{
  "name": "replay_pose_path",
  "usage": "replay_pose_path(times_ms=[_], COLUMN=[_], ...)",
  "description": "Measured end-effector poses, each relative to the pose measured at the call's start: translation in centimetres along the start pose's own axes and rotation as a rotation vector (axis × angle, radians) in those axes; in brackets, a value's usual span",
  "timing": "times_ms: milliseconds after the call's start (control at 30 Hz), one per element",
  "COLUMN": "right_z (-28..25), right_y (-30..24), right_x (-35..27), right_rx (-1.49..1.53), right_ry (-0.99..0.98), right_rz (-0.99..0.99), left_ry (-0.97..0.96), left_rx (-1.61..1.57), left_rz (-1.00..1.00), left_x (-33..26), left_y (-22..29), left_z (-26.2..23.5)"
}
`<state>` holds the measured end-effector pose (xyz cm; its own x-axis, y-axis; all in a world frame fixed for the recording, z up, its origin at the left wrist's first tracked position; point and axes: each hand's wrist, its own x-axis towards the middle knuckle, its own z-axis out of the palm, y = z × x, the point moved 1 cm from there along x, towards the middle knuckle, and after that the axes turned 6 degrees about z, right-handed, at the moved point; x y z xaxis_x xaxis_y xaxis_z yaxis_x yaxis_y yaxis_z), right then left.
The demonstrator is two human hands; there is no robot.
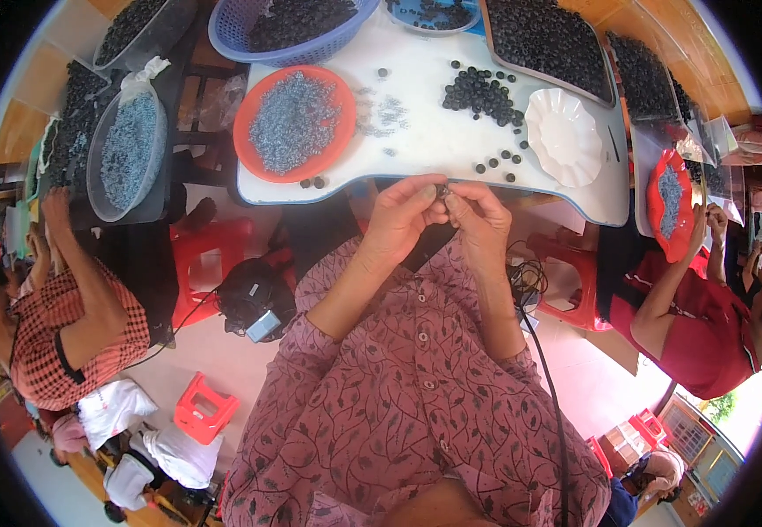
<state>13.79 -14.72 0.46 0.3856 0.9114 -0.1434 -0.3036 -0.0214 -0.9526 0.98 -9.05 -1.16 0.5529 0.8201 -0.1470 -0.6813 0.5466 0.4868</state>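
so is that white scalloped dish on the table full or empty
Empty. The white scalloped dish shows only its bare ribbed inside, while the loose black pieces lie on the white table beside it.

Two orange plates (249, 140) of small grey pieces, one white scalloped dish (564, 136), one purple basket (232, 39), three red stools (207, 250).

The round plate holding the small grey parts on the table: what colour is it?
Orange plate, seen in the head view.
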Motion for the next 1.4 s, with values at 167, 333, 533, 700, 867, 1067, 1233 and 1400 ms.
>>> replay_pose_path(times_ms=[167,333,533,700,867,1067,1233,1400], right_z=[0.4,0.9,0.2,-0.8,-0.4,-1.0,-1.1,-0.7], right_y=[-0.4,-1.1,-0.6,0.1,-1.7,-2.1,-0.8,-0.4], right_x=[-0.1,-0.4,0.0,0.3,1.6,7.1,10.6,11.8], right_rx=[-0.098,-0.086,0.117,0.141,-0.169,-0.902,-1.266,-1.395], right_ry=[0.002,-0.004,-0.079,-0.093,-0.063,0.272,0.430,0.496], right_rz=[-0.023,-0.032,0.182,0.302,0.238,-0.350,-0.374,-0.293], left_ry=[0.005,0.033,-0.010,-0.044,-0.001,0.038,0.055,0.068], left_rx=[0.009,0.081,0.274,0.229,0.080,0.056,0.053,0.064], left_rz=[0.000,0.013,0.000,-0.071,-0.064,-0.086,-0.086,-0.084], left_x=[-0.1,-0.4,-0.3,-0.3,-0.2,-0.1,0.0,0.0], left_y=[-0.1,-0.3,-0.3,0.2,-0.2,-0.1,0.1,0.4], left_z=[-0.1,-0.1,-1.4,-1.5,-2.2,-1.9,-2.0,-1.8])
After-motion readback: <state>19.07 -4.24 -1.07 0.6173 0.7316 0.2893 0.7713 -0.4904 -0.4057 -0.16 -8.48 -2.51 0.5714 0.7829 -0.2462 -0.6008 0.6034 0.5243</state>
